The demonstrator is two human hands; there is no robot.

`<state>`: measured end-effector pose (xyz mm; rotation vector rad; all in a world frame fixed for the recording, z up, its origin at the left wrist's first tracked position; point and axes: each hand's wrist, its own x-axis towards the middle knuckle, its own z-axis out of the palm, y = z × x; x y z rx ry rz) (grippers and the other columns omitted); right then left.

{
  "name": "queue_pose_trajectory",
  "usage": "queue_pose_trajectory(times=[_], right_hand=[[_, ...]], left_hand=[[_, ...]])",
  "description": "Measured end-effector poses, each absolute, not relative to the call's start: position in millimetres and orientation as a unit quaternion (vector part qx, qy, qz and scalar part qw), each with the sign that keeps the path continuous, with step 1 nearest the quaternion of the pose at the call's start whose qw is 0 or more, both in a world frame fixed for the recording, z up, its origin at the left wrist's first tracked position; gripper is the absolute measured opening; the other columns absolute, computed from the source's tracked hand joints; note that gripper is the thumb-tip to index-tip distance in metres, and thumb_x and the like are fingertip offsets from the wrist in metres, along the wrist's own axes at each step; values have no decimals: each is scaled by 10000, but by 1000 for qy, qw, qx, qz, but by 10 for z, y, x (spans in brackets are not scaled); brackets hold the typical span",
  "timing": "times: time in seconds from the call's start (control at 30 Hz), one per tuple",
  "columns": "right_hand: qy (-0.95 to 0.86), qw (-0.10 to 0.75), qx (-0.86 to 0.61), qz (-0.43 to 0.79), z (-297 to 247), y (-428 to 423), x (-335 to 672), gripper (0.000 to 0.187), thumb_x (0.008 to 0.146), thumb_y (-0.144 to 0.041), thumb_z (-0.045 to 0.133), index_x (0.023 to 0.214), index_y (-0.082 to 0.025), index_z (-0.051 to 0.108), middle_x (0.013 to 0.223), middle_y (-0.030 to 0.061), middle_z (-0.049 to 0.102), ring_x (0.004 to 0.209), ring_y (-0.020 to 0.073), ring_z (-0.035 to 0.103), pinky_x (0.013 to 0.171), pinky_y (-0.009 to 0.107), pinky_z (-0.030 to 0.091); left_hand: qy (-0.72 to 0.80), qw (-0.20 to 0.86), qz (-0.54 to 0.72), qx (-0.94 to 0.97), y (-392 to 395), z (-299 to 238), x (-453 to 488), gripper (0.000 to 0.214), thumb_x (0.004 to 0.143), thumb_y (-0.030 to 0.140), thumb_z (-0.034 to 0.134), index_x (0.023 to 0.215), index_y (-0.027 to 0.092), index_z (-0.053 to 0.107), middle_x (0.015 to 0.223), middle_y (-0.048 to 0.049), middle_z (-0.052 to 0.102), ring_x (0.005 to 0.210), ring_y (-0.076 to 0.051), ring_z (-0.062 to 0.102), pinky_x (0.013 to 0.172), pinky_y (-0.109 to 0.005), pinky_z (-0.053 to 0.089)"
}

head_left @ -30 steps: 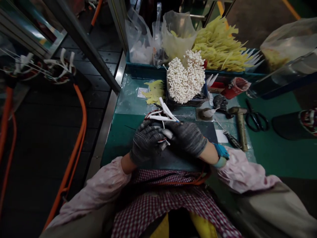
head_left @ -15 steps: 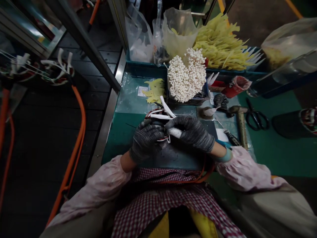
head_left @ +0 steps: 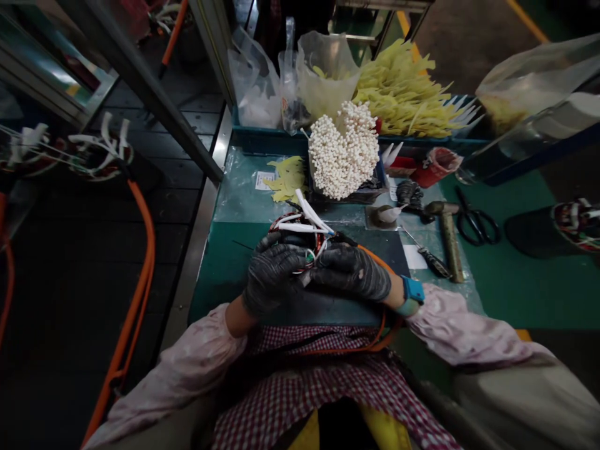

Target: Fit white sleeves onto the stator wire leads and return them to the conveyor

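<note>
A motor stator (head_left: 280, 223) with copper-coloured windings stands at the near edge of the bench, its lower body hidden by my hands. White sleeved leads (head_left: 304, 228) stick up from its top, and an orange cable (head_left: 375, 257) runs off to the right behind my right wrist. My left hand (head_left: 272, 275), in a dark grey glove, curls round its left side. My right hand (head_left: 350, 272), gloved alike, is closed against the right side, beside a small green and white wire bit at the rim. What the right fingertips pinch is hidden.
Behind the stator stands a box of white thin sleeves (head_left: 344, 153). Yellow-green sheets (head_left: 403, 94) and plastic bags fill a trough at the back. A hammer (head_left: 450, 240), scissors (head_left: 475, 219), a screwdriver (head_left: 434, 261) and another stator (head_left: 539, 231) lie to the right.
My right hand has come down and turned along the stator's right side, and the white sleeve under its fingers no longer shows. The orange cable and blue watch have come into sight.
</note>
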<state>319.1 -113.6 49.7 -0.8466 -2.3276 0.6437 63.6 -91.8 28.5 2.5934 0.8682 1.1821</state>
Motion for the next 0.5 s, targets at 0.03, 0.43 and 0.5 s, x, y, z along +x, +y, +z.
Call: queue_pose_trajectory(times=[0.03, 0.43, 0.5], right_hand=[[-882, 280, -302, 230, 473, -1158, 3202, 159, 1148, -299, 673, 1185, -300, 828, 1140, 45, 845, 1052, 225, 768, 1018, 475, 675], [-936, 289, -186, 75, 369, -1160, 3268, 333, 1112, -228, 680, 1437, -262, 741, 1342, 110, 833, 1265, 233, 764, 1125, 477, 657], [-939, 284, -195, 27, 375, -1130, 3282, 305, 1109, -176, 676, 1390, -262, 755, 1341, 101, 836, 1243, 222, 772, 1127, 479, 659]], left_hand=[[289, 75, 405, 864, -918, 289, 641, 67, 956, 278, 806, 1017, 291, 783, 964, 42, 883, 928, -204, 847, 1204, -437, 541], [298, 81, 385, 870, -924, 267, 626, 51, 977, 325, 787, 1003, 281, 786, 1003, -4, 891, 939, -224, 848, 1181, -450, 549], [297, 81, 395, 865, -927, 270, 632, 33, 983, 301, 767, 1003, 278, 781, 1021, 0, 893, 953, -218, 850, 1164, -440, 550]])
